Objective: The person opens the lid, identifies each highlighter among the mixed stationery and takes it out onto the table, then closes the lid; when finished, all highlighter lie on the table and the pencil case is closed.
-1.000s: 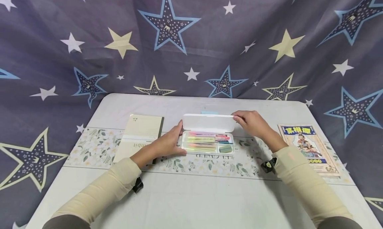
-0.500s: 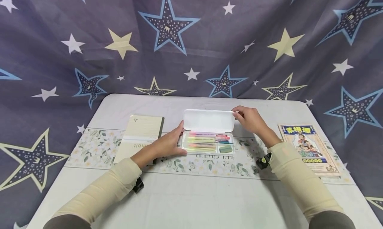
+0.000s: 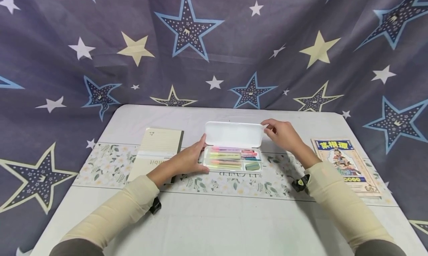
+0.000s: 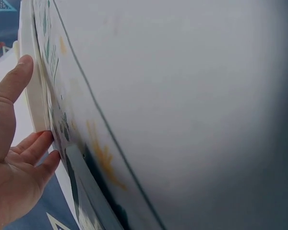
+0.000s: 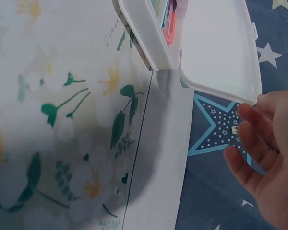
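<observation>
A white plastic pencil case lies unfolded on the table, its lid raised at the back. Inside are several coloured highlighter pens and a small greenish block in the front right compartment. My left hand holds the case by its left end, thumb at the near corner and fingers toward the back. My right hand pinches the lid's far right corner between thumb and forefinger. In the right wrist view, the other fingers are loosely bent below that corner.
A cream notebook lies left of the case, partly under my left forearm. On the right is a comic-style booklet, partly covered by my right sleeve. A floral strip crosses the white table. A star-patterned cloth hangs behind.
The lid has swung further back and up with my right hand, mostly in the first half second. Since then, that hand has shifted slightly right. My left hand has stayed at the case.
</observation>
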A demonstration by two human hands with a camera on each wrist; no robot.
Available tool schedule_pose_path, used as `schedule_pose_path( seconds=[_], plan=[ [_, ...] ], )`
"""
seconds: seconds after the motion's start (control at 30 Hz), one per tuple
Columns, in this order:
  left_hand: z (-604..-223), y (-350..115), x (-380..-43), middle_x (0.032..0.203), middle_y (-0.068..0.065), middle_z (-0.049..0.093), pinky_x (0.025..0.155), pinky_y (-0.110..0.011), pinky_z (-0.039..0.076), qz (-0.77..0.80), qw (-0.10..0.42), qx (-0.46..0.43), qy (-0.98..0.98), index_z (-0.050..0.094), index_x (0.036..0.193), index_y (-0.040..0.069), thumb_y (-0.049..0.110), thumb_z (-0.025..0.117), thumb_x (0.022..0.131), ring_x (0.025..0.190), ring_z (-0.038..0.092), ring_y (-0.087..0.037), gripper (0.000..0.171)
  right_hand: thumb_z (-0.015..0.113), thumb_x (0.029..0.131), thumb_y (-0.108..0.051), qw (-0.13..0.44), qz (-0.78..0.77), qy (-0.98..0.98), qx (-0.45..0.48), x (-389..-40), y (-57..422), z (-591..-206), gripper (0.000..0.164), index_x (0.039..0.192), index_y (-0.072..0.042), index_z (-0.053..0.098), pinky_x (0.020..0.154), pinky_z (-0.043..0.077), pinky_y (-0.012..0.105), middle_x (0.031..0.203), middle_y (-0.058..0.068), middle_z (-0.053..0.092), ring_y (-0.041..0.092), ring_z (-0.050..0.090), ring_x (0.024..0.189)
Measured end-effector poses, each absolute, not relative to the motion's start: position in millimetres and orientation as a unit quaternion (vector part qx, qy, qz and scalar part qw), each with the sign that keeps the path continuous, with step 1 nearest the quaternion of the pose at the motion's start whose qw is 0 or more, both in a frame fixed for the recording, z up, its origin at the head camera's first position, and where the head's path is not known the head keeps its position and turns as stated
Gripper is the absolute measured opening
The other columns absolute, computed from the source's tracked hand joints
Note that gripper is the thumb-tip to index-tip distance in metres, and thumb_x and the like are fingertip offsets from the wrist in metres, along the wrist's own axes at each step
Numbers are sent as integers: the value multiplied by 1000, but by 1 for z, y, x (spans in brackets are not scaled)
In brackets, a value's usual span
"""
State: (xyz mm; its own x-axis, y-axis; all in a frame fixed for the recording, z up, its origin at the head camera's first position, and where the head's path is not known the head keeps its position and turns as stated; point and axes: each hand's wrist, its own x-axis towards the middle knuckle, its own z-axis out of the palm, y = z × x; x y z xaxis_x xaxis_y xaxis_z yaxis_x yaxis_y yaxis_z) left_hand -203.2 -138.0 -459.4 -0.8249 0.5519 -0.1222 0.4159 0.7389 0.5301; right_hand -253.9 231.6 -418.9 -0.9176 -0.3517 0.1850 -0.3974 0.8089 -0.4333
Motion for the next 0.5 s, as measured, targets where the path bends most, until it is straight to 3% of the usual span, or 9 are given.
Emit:
schedule_pose_path(
  seconds=[0.5],
  plan=[
    [-456,-137,-202,152,-10,49,122,-44,35,253,135,262,922,-10,162,0,46,89,76,145,45,-27,139,68,98,-15,30,215,-927,306,-230,202,-429,23,119,-8,73,69,55,33,94,4,76,11,64,74]
  ],
)
